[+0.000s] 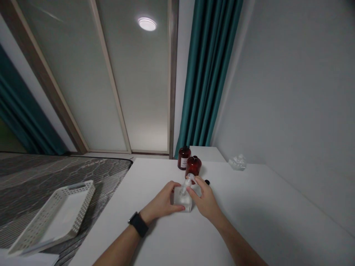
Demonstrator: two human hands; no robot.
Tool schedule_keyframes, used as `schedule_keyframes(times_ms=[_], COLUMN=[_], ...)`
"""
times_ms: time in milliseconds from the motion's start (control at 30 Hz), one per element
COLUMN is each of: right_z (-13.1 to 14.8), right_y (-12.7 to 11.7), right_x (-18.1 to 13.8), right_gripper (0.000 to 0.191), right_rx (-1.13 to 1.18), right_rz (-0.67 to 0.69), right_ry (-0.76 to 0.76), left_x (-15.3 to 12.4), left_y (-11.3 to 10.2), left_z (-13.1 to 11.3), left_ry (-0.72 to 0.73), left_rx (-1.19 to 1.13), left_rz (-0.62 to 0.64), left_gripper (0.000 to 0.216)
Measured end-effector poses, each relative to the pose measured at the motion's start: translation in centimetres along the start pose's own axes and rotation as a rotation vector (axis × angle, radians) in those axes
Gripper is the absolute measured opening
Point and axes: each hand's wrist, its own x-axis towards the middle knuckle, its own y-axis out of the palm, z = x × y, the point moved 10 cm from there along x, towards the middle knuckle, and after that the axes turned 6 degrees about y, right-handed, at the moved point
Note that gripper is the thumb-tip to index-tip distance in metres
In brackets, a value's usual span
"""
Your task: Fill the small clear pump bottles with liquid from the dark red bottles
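On the white table stands a clear pump bottle point(183, 198), with a white pump head point(188, 181) at its top. My left hand point(165, 201), with a dark watch on its wrist, is wrapped round the bottle's body from the left. The thumb and fingers of my right hand point(203, 197) pinch the pump head from the right. Just behind is a dark red-brown bottle point(193, 166) with an open-looking neck. A second red-brown bottle point(183, 158) with a pale label stands farther back. A small black cap point(207, 182) lies beyond my right fingers.
A clear glass-like container point(237, 162) sits at the table's back right, near the grey wall. Left of the white table point(155, 240), a white perforated basket point(87, 201) rests on a dark striped surface. Behind are green curtains point(208, 81) and frosted sliding doors point(144, 92).
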Motion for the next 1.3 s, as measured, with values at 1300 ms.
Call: schedule_keyframes(times_ms=[1300], right_z=[-0.8], right_y=[2.5], right_x=[-0.4], right_gripper=[0.008], right_rx=[-0.112], right_rz=[0.170], right_ry=[0.000], left_x=[0.1], left_y=[-0.3], left_z=[-0.7], left_ry=[0.037], left_rx=[0.031], left_rz=[-0.020], left_gripper=[0.063])
